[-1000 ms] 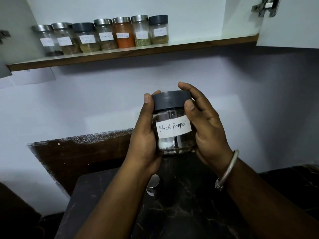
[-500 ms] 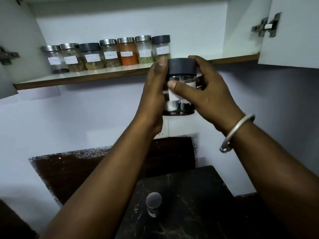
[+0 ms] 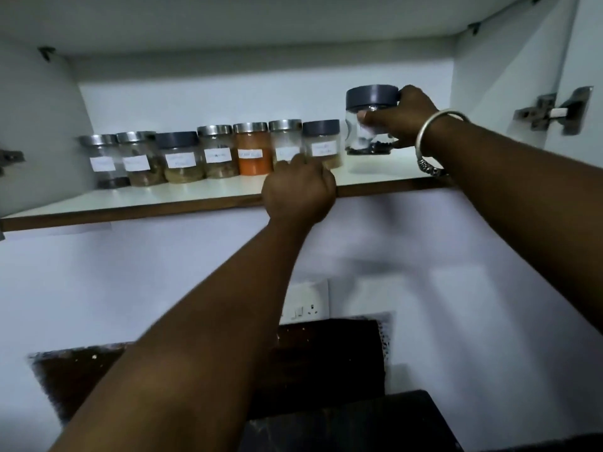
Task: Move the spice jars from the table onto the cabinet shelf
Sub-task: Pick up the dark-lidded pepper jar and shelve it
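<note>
At upper right of the frame, the right hand (image 3: 406, 117) is gripping the dark-lidded jar (image 3: 368, 120), fingers closed around its side, just above the shelf (image 3: 195, 195); at centre, the left hand (image 3: 298, 192) is resting curled on the shelf edge, touching the jar row (image 3: 212, 153).
</note>
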`<move>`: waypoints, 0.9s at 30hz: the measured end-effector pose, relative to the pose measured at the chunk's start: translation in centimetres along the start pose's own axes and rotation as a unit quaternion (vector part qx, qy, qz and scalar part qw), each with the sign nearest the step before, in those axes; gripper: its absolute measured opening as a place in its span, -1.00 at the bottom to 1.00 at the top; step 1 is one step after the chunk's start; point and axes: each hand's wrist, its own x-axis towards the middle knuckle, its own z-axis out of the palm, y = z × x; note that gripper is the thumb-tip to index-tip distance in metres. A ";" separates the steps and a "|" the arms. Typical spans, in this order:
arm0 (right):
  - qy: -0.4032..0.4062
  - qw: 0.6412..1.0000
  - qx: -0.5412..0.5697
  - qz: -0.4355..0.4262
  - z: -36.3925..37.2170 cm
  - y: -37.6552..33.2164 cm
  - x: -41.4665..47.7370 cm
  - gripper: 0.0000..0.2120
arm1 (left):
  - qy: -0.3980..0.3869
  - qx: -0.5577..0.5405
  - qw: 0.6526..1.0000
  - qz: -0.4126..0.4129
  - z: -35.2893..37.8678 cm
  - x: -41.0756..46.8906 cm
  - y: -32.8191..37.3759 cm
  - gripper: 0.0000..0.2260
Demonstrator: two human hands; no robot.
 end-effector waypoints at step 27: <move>-0.098 0.950 -0.278 0.105 5.5 5.4 10.2 -0.29 | 0.067 0.027 0.997 0.007 1.8 0.4 -0.7 -0.71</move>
